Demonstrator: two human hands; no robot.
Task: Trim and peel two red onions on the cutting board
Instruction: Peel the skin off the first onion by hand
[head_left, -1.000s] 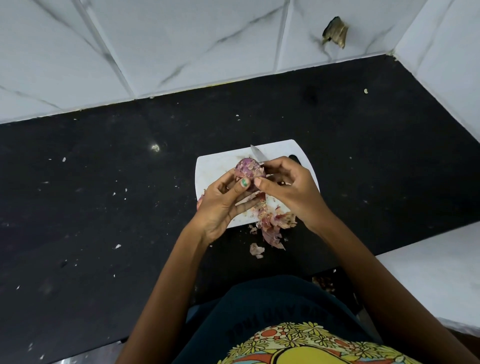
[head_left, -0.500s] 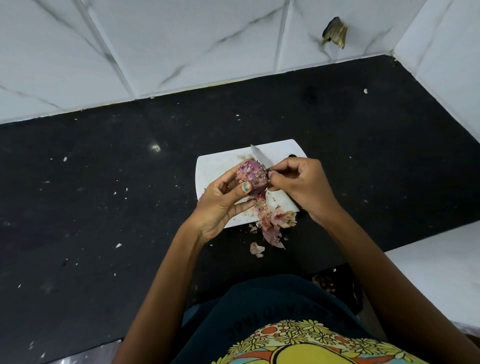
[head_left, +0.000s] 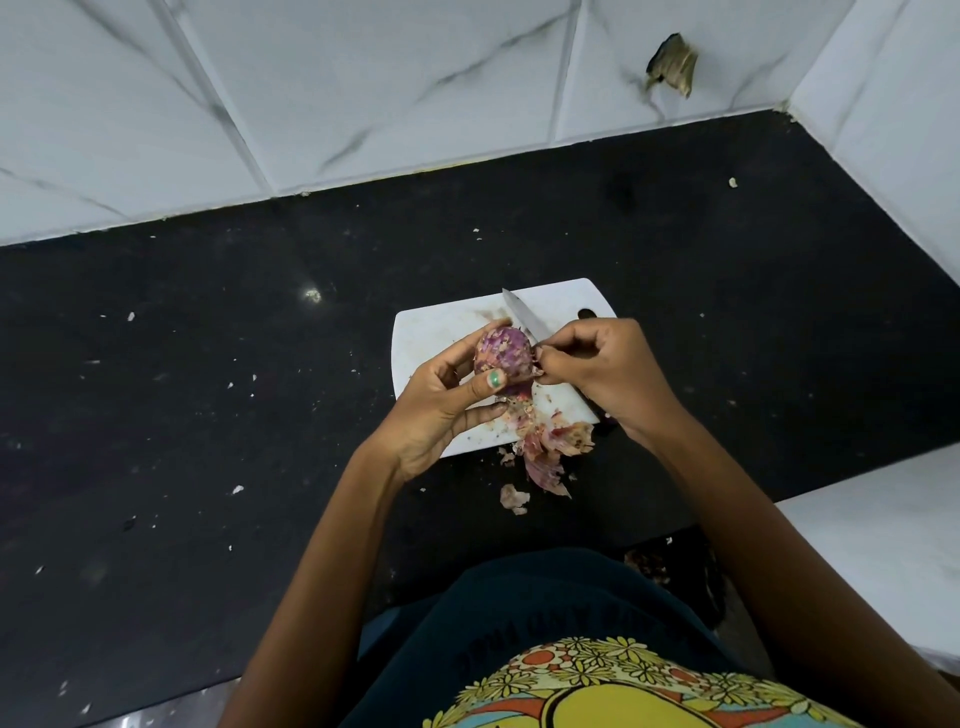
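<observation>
My left hand grips a red onion with patchy purple skin, held just above the white cutting board. My right hand pinches a flake of skin at the onion's right side. A knife lies on the board behind the onion, its blade pointing away and its handle hidden under my right hand. A second onion is not visible.
A heap of pink onion peels spills off the board's near edge onto the black counter, with a loose peel closer to me. White tiled walls stand behind and to the right. A white ledge sits at right.
My left hand has turned the onion so more purple surface faces up. My right hand shifted slightly right and now pinches skin at the onion's side.
</observation>
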